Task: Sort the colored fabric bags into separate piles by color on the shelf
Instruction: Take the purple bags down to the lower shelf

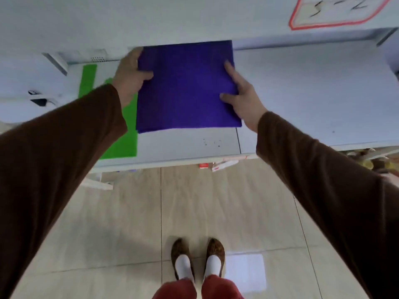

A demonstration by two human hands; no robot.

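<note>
While both hands hold a folded purple bag [185, 85] flat over the white shelf [313, 93], the chief risk appears to be a sloppy landing — the bag sits close beside a green bag [121, 137] at its left, and a slight drift that way could lap one colour over the other and blur the two piles. The left hand [129, 76] grips the bag's far left edge, thumb curled onto the top face and fingers apparently wrapped beneath; the right hand [241, 98] lies along the right edge with its forefinger stretched straight across the cloth and the thumb pressing the top, the other fingers hidden under the fabric. Uneven release — one side let go before the other — would likely skew the fold or spring the layers apart. The far edge also runs up against the underside of the upper shelf [151, 22], where cloth could catch. The bag itself is a deep violet, matte and felt-like, folded to a neat near-square with layered edges showing along its near side; whether it already rests on the shelf cannot be told.
</note>
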